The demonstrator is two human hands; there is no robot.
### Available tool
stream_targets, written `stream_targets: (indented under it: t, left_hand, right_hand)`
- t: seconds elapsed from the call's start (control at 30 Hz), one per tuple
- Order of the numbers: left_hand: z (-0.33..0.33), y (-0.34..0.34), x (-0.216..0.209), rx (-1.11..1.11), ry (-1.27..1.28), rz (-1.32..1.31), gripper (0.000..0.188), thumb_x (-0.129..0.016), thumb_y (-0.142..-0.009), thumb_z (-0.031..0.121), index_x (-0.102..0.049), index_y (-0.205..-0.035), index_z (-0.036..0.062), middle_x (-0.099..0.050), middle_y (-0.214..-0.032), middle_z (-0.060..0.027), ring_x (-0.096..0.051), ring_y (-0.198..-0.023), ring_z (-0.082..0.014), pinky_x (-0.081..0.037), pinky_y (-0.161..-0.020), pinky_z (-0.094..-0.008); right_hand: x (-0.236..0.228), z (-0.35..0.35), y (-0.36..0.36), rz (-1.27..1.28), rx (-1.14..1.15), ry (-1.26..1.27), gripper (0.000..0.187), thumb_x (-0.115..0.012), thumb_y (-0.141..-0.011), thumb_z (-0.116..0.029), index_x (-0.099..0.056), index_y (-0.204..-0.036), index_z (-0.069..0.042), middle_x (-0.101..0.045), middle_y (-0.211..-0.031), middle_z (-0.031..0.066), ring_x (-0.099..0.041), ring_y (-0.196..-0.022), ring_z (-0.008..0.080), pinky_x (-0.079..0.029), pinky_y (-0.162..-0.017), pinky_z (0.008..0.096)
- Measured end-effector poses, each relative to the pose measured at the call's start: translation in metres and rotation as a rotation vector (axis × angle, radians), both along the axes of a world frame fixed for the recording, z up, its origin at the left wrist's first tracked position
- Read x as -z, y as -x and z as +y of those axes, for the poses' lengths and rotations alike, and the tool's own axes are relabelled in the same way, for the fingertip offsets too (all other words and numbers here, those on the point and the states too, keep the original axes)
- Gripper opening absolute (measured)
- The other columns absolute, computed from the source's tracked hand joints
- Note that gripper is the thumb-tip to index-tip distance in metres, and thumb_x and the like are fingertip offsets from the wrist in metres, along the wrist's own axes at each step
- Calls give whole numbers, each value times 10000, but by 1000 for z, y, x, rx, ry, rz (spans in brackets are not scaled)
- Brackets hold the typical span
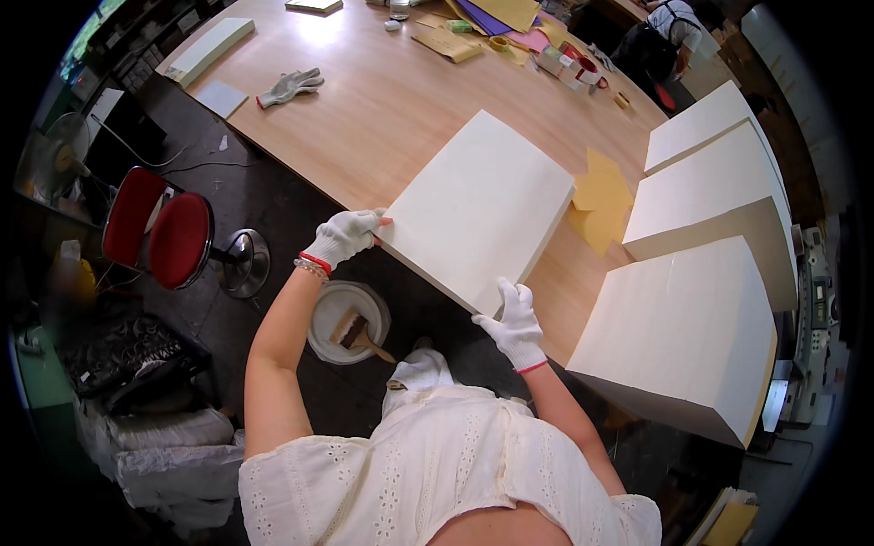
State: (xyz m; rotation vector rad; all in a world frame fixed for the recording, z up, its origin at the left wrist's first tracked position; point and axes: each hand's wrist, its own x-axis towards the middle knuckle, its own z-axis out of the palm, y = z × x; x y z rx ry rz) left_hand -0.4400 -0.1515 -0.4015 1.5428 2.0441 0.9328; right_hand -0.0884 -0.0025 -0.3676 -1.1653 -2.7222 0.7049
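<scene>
A thick stack of white paper [482,214] lies on the wooden table, its near edge at the table's front edge. My left hand [344,238], in a white knitted glove with bare fingertips, grips the stack's left corner. At the near right corner, my gloved right hand [514,326] holds the stack with its fingers along the side and the thumb at the front edge. The undersides of both grips are hidden.
Three tall paper stacks [678,332] stand at the right. Yellow paper pieces [603,202] lie beside my stack. A spare glove [291,87] rests at the far left. Below are a bucket [320,314] with a brush [350,329] and a red stool [179,238]. Another person [660,45] works beyond the table.
</scene>
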Motion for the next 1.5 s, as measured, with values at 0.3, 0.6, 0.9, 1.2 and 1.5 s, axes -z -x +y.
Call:
stream_targets:
  t: [0.3, 0.6, 0.9, 1.2, 1.5]
  left_hand:
    - [-1, 1, 5, 0, -45, 79, 401, -566, -846, -69, -641, -1211, 79, -707, -1049, -103, -706, -846, -211, -581, -754, -267]
    - [1, 0, 4, -15, -22, 64, 405, -613, -839, -45, -646, -1215, 100, -702, -1081, -113, -699, -896, -239, -572, -794, -288]
    - [-3, 2, 10, -16, -81, 285, 421, -688, -800, 32, -635, -1209, 113, -690, -1058, -145, -678, -914, -308, -562, -786, -340]
    - [31, -34, -78, -171, -142, 219, 452, -685, -727, -115, -622, -1168, -40, -585, -1295, -182, -584, -1174, -286, -515, -929, -334]
    - [194, -382, -371, 832, -692, 343, 196, -671, -746, -63, -610, -919, 6, -672, -1060, -153, -674, -894, -293, -552, -763, -359]
  right_hand:
    - [3, 3, -1, -22, -19, -37, 855, -837, -677, -415, -393, -1380, -214, -410, -1312, 158, -600, -1034, 378, -528, -846, 459]
    - [-3, -2, 2, -19, -51, -56, 824, -842, -667, -355, -423, -1344, -144, -425, -1256, 186, -592, -995, 378, -531, -820, 453]
    - [4, -3, 1, 77, -108, -80, 782, -819, -690, -361, -437, -1324, -108, -426, -1236, 193, -602, -978, 382, -536, -799, 460]
    - [-53, 7, -98, 257, -233, 474, 530, -692, -841, -326, -550, -1266, -42, -586, -1177, 178, -621, -997, 293, -499, -902, 384]
    - [-172, 21, -318, 363, -52, 489, 413, -659, -905, -302, -572, -1239, -75, -603, -975, 27, -607, -863, 124, -495, -766, 298]
